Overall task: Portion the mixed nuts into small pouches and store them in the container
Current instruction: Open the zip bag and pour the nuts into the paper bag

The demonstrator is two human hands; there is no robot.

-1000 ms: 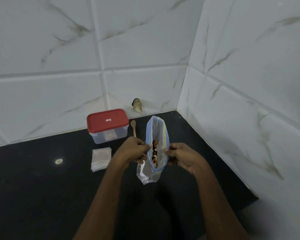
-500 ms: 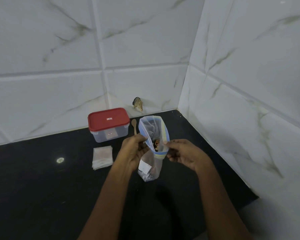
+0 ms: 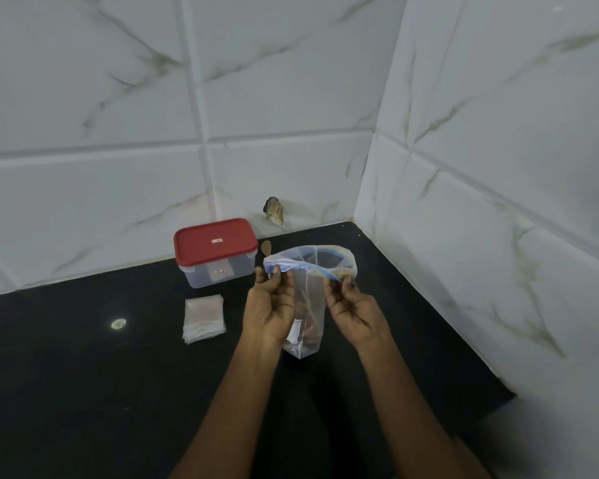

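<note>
A clear zip bag of mixed nuts (image 3: 308, 305) stands on the black counter (image 3: 83, 392), its blue-edged mouth pulled wide. My left hand (image 3: 268, 309) pinches the mouth's left rim and my right hand (image 3: 355, 311) pinches the right rim. The nuts lie dimly visible low in the bag. Left of the bag lies a stack of small clear pouches (image 3: 203, 318). Behind them stands a clear container with a closed red lid (image 3: 216, 251). A wooden spoon (image 3: 266, 249) lies beside the container, mostly hidden by the bag.
Marble-tiled walls meet in a corner just behind and to the right of the bag. A small brownish object (image 3: 274, 210) sits against the back wall. A bright spot (image 3: 118, 323) shows on the counter at left.
The bag's mouth has been spread much wider, from a narrow slit to a broad opening. Both hands have shifted upward and apart along the rim.
</note>
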